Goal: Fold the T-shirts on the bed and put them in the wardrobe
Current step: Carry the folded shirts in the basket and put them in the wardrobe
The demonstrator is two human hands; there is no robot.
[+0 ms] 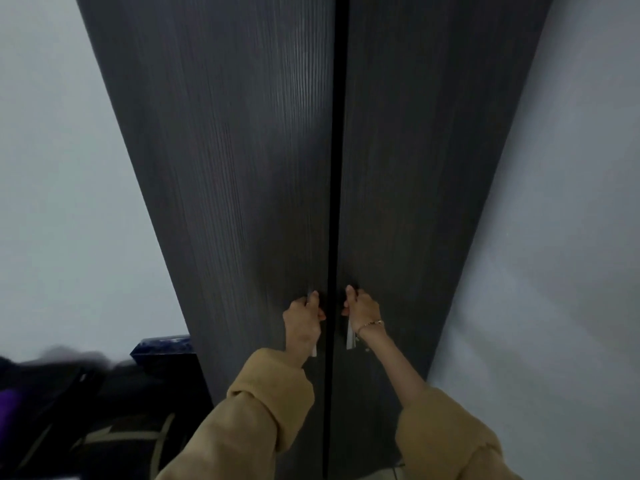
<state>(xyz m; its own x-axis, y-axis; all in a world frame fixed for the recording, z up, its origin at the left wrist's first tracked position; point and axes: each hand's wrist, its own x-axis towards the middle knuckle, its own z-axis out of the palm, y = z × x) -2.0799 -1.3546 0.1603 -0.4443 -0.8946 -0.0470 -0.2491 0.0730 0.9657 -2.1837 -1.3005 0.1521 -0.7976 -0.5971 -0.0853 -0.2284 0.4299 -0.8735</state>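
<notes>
A tall dark wood-grain wardrobe (270,150) fills the middle of the view, its two doors meeting at a thin black gap. My left hand (304,322) grips the silver handle of the left door (314,351). On the other side of the gap, my right hand (362,311) grips the silver handle of the right door (350,337). Both arms wear tan sleeves. No T-shirts and no bed are in view.
Pale walls (62,168) flank the wardrobe on both sides. At the lower left a dark blue box (162,348) stands against the wardrobe, with dark bags or clothes (52,382) and a patterned dark cloth (121,445) beside it.
</notes>
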